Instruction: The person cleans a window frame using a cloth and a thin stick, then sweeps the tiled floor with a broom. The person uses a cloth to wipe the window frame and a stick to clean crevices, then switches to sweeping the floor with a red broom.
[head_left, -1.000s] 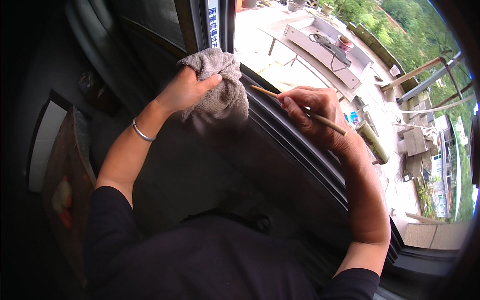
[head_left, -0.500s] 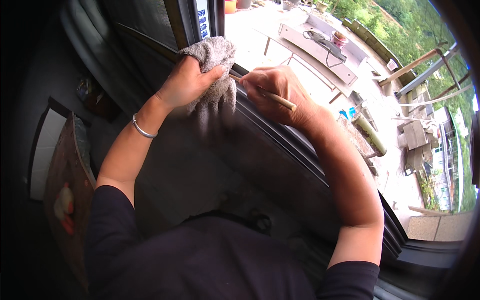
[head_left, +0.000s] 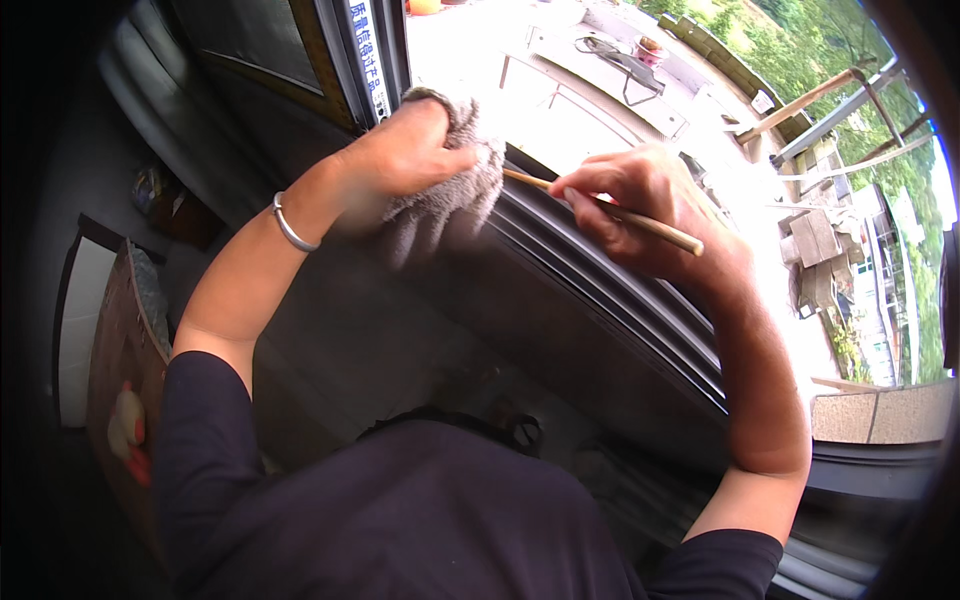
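My left hand [head_left: 400,150] is closed on a rumpled grey towel [head_left: 470,195], whose folds hang below the fingers. The towel lies against the dark window frame, over the sill track [head_left: 600,270]. In my right hand [head_left: 640,195] is a thin wooden stick [head_left: 665,232], pinched between thumb and fingers. Its thick end sticks out to the right past the hand. The thin end points left and reaches the towel's edge; the very tip is hidden there. A silver bangle [head_left: 293,225] circles my left wrist.
An upright frame post [head_left: 365,60] with a printed strip rises left of the opening. Outside are a long table [head_left: 600,110], a potted plant [head_left: 650,50] and stacked blocks [head_left: 815,240]. A brown board [head_left: 125,350] stands indoors at the left.
Both hands have shifted right in the picture, and the view has turned slightly. My right hand is farther from the towel, so more of the stick's thin end shows between them.
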